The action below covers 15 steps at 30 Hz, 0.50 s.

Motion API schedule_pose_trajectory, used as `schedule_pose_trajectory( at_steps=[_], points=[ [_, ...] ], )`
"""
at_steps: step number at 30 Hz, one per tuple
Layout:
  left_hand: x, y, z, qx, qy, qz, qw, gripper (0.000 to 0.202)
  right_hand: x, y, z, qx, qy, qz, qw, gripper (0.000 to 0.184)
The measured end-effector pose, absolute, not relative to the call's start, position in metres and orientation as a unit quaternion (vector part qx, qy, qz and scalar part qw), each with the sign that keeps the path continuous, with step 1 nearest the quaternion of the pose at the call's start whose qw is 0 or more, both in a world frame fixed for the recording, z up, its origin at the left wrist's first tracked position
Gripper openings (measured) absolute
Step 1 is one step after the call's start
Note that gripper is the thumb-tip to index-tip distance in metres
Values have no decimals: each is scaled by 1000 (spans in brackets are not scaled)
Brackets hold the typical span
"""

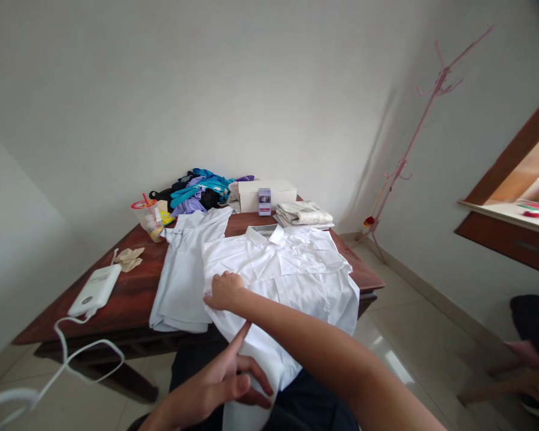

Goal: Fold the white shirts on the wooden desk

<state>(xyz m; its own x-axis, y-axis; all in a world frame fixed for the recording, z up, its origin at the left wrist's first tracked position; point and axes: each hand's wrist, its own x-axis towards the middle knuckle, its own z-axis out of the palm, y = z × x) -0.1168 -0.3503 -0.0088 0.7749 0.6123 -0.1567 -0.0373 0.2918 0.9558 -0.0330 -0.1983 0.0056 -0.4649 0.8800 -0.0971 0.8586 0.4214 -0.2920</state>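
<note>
A pale blue shirt (182, 272) lies beside the white shirt (287, 269) at the table's (130, 296) front edge, wrinkly, collar up. Right hand (223, 291) presses it flat; left hand (220, 383) points, holding nothing

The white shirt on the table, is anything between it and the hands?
No. The right hand rests directly on the white shirt. The left hand touches its hanging edge, index finger extended. Nothing visible lies between.
</note>
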Motion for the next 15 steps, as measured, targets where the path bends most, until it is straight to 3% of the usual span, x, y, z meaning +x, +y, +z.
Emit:
schedule_pose_trajectory(
  at_steps=[3,9,15],
  points=[
    [-95,-349,-22,611,303,233,693,100,-26,-195,8,-522,-839,153,19,53],
    [-105,-333,-9,672,441,264,533,33,-16,-192,2,-518,-841,153,32,45],
    [-137,-318,20,665,408,321,538,38,-23,-195,-4,-526,-831,171,60,74]
  ],
)
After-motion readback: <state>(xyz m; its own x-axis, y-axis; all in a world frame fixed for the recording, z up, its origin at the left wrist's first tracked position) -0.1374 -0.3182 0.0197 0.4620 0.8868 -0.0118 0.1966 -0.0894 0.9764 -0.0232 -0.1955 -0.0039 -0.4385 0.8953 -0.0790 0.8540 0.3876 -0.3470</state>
